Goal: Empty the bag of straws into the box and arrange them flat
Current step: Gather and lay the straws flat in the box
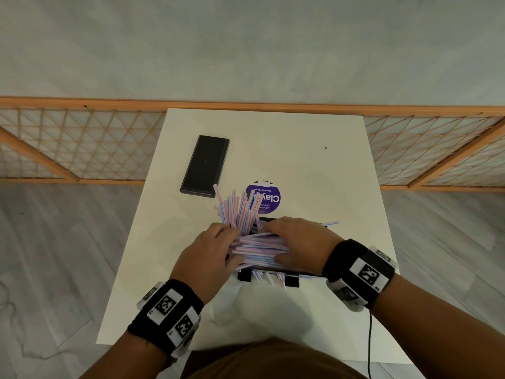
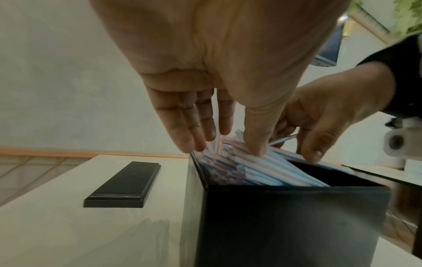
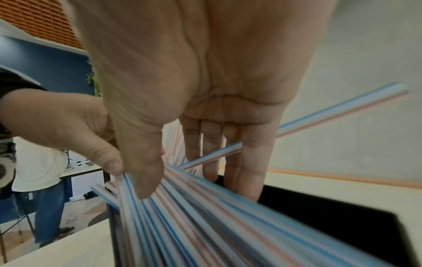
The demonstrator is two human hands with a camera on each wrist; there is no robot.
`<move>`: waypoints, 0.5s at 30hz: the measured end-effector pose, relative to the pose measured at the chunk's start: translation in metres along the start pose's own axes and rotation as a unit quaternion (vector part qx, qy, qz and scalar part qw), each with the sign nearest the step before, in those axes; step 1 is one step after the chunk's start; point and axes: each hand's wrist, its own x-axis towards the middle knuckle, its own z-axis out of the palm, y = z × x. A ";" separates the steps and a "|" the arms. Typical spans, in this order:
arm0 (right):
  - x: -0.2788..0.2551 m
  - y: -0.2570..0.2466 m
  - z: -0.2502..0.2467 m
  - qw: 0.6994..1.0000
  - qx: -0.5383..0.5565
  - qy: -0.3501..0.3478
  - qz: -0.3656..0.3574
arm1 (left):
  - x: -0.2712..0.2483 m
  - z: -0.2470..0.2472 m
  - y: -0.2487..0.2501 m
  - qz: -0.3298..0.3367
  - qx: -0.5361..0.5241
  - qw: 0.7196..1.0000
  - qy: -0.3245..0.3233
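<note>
The black box (image 1: 291,280) sits on the white bench (image 1: 300,160), crammed with striped straws (image 1: 259,247); most lie across it, some stick up at its far left corner and a few poke over the near rim. The left hand (image 1: 205,258) and right hand (image 1: 297,242) rest on the pile with fingers (image 2: 182,133) straight and relaxed, pressing the straws rather than grasping. The left wrist view shows the box's dark side wall and the black lid (image 2: 124,182) lying flat beside it; the head view adds a purple round sticker (image 1: 269,199) beyond the box.
</note>
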 end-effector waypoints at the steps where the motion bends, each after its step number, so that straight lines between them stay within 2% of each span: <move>1: -0.006 0.002 -0.001 1.000 -0.006 0.009 0.007 | -0.002 -0.003 -0.003 -0.010 -0.013 1.000 0.008; 5: -0.020 0.011 0.004 0.999 -0.035 0.016 0.038 | -0.010 -0.011 -0.013 -0.070 -0.080 0.993 0.043; 9: -0.020 0.013 0.017 0.998 -0.045 0.008 0.050 | -0.011 -0.006 -0.023 -0.147 -0.145 0.975 0.077; 11: -0.016 0.013 0.023 0.997 -0.046 0.011 0.054 | -0.008 0.002 -0.029 -0.213 -0.180 0.957 0.084; 13: -0.011 0.012 0.028 0.997 -0.057 0.017 0.058 | -0.002 0.012 -0.038 -0.278 -0.229 0.931 0.061; 15: -0.006 0.011 0.032 0.995 -0.074 0.023 0.058 | 0.004 0.020 -0.045 -0.304 -0.294 0.905 0.036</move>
